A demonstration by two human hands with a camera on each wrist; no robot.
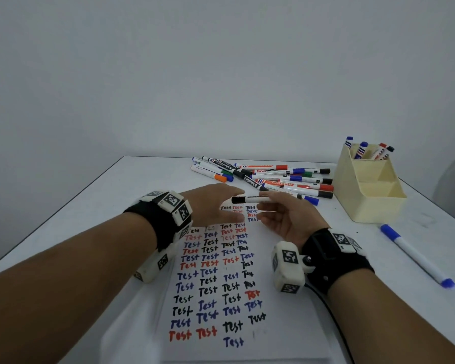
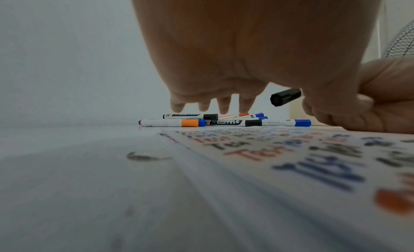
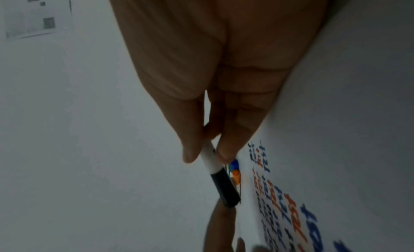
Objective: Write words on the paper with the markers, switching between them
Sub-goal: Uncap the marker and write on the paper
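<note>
My right hand (image 1: 281,214) pinches the white barrel of a black-capped marker (image 1: 250,199) between thumb and fingers and holds it level above the top of the paper (image 1: 216,285). The black cap (image 3: 224,190) points left, toward my left hand (image 1: 216,206). That hand hovers palm down with its fingers (image 2: 212,103) straight, right beside the cap (image 2: 284,97), gripping nothing. The paper is covered with rows of "Test" in black, blue and red.
A pile of several markers (image 1: 273,177) lies behind the hands. A cream desk organizer (image 1: 371,185) with markers standing in it sits at the back right. A loose blue marker (image 1: 415,254) lies on the table to the right.
</note>
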